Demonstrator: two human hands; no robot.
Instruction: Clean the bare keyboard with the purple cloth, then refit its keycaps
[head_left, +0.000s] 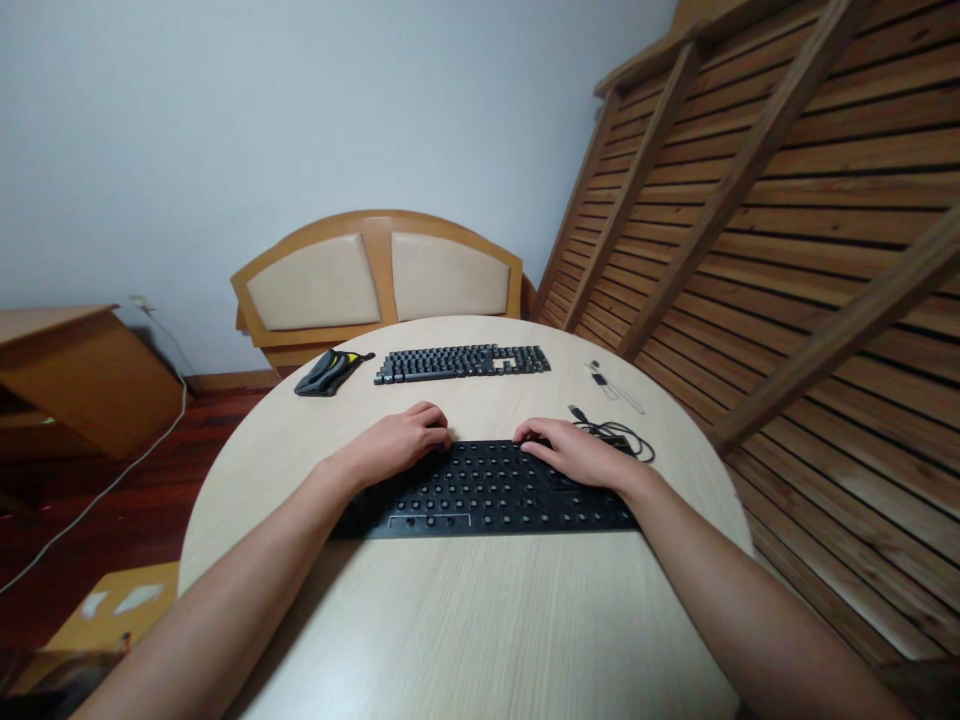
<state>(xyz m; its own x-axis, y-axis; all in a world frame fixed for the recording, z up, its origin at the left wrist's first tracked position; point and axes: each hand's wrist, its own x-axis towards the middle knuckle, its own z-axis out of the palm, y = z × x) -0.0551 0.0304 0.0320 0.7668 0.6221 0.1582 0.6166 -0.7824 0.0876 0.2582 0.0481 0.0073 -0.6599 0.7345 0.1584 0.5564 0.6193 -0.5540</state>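
Observation:
A black keyboard (480, 490) without its keycaps lies flat on the round table in front of me, its rows of switches bare. My left hand (412, 437) rests at its far edge, left of the middle, with fingers curled and pressed together against it. At the far edge right of the middle, my right hand (566, 450) has its fingers bent over the rim and the thumb on top. Behind the keyboard, the removed black keycaps (442, 362) stand in rows. A coiled black cable (615, 430) lies beside my right hand.
On the pale round table (510, 600) sits a black and yellow folded item (330, 372), far left. Small tools (604, 383), one of them a wire puller, lie far right. A padded headboard (382, 270) stands behind, and wooden slats (750, 240) lean at right. A cardboard box (120, 600) is lower left.

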